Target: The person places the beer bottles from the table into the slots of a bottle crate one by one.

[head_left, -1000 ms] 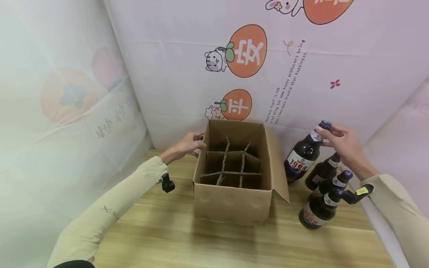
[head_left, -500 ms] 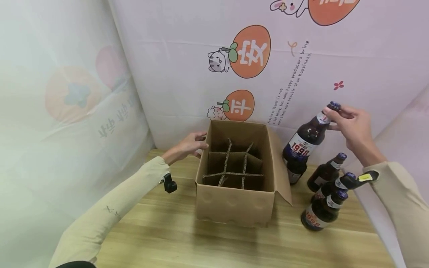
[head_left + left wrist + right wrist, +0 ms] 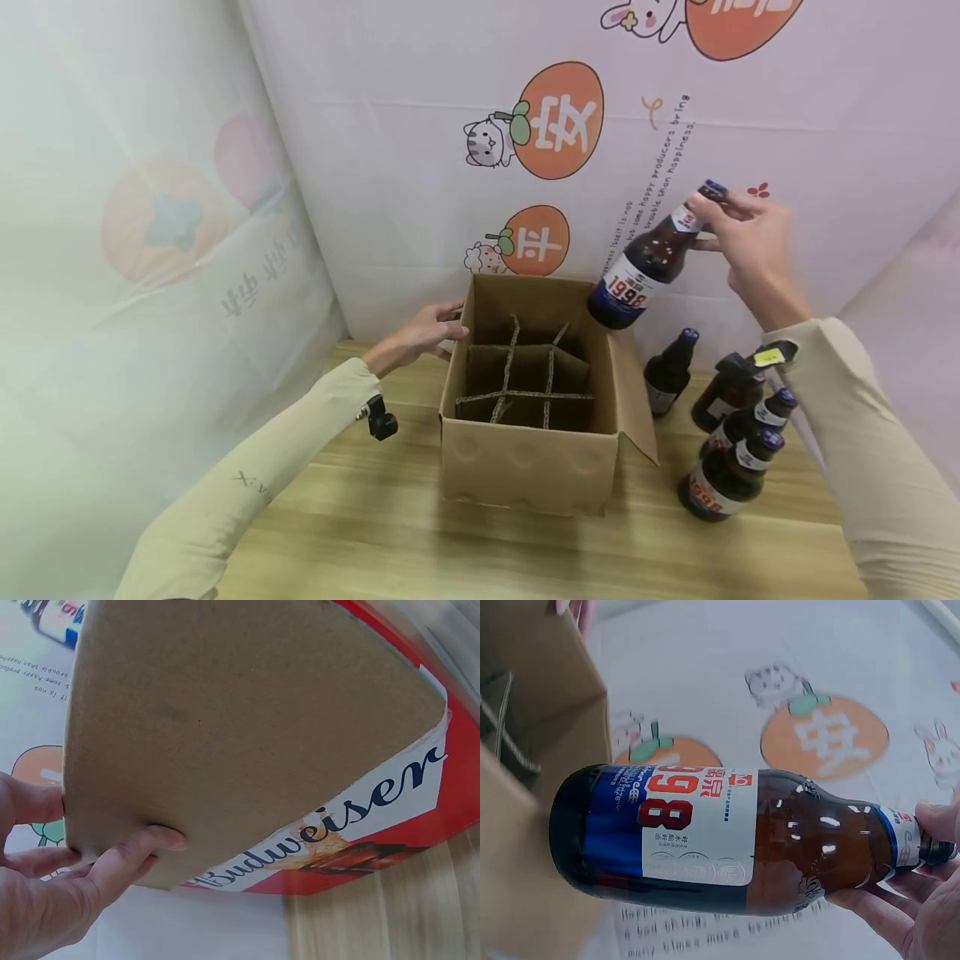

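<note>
My right hand (image 3: 759,250) grips a brown beer bottle (image 3: 647,271) by its neck, just under the blue cap. The bottle tilts, with its base low and to the left, above the right rim of an open cardboard box (image 3: 528,467). In the right wrist view, the label (image 3: 697,825) reads "1998". A cardboard divider (image 3: 506,367) splits the box into compartments, with no bottles visible inside. My left hand (image 3: 423,331) holds the box near its back left corner. In the left wrist view, its fingers (image 3: 142,844) lie against the outer wall.
Several more bottles stand right of the box, one behind (image 3: 667,375) the folded-out flap (image 3: 633,400) and others, such as the front bottle (image 3: 723,483), under my right forearm. A printed cloth (image 3: 390,183) hangs behind the wooden table (image 3: 345,517).
My right hand has lifted the bottle up and left from beside the box to over its right rim. A bottle behind it has come into sight. The left hand stays on the box.
</note>
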Demonstrator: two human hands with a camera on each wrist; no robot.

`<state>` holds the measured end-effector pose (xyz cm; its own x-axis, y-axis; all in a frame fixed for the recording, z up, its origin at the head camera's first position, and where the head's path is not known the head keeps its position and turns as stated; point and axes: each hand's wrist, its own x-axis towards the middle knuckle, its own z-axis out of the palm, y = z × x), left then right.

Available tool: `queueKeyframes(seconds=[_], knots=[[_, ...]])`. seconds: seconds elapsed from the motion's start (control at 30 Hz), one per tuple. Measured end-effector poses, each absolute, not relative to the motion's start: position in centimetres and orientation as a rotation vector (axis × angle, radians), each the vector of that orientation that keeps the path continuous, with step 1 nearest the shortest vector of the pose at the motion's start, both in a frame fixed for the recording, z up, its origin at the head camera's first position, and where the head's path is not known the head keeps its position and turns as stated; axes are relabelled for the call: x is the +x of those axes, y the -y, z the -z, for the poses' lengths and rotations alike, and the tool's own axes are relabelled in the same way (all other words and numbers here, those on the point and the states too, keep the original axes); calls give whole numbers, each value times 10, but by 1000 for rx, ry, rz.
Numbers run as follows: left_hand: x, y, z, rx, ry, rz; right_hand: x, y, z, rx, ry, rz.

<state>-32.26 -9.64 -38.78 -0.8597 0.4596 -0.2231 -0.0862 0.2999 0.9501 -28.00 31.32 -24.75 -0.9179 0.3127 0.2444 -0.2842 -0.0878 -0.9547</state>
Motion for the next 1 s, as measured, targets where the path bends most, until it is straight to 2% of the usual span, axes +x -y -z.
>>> queueKeyframes(seconds=[0.23, 0.43, 0.7, 1.0], knots=[[-323, 98, 383, 321, -2125, -1599, -308, -269, 240, 47, 1820, -2042], [-324, 100, 385, 326, -2119, -1597, -327, -232, 248, 5, 1960, -1996], [-322, 104, 384, 352, -2123, -1596, -350, -183, 284, 62, 2155, -1830], [-320, 100, 385, 342, -2123, -1584, -362, -144, 316, 175, 2231, -1726]])
